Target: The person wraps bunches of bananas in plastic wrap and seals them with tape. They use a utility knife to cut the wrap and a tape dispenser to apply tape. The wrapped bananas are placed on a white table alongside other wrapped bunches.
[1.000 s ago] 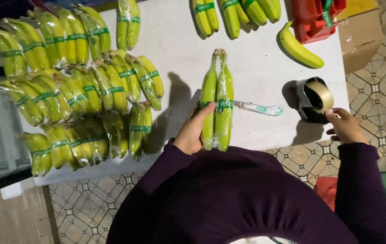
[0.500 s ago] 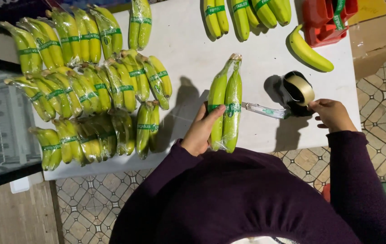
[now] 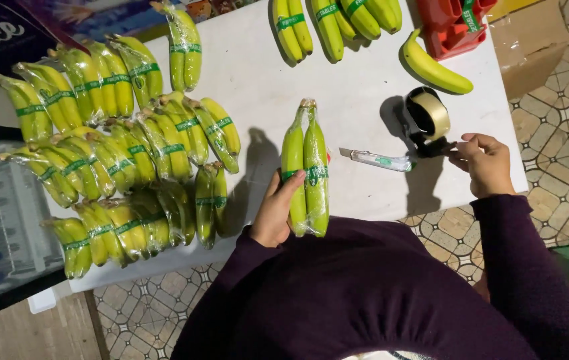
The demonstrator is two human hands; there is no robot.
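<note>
A wrapped pair of green bananas [image 3: 306, 170] lies lengthwise on the white table [image 3: 258, 80], near its front edge, stems pointing away from the person. Clear film covers the two fruits and a green band crosses their middle. The left hand [image 3: 276, 213] rests against the pair's left side: the thumb lies along the left banana beside the band and the remaining fingers are curled loosely together at the lower end, so the hand cups the bundle rather than pinching it.

Just to the right of the pair, a strip of tape [image 3: 376, 159] with a green patch stretches across the tabletop to a tape dispenser [image 3: 426, 120], a dark holder with a roll of clear-brown tape. The right hand [image 3: 484, 163] sits right beside the dispenser's base; its fingers are bunched together with the tips at the dispenser's lower edge, and whether they actually pinch the tape end cannot be told.

Beyond the dispenser lies a single loose banana [image 3: 434, 68], and behind that a red plastic tray [image 3: 454, 27]. More banded banana bundles [image 3: 331, 20] sit along the far edge. To the left, well apart from the pair, a heap of wrapped banana bundles [image 3: 124, 153] covers the table's left half.
</note>
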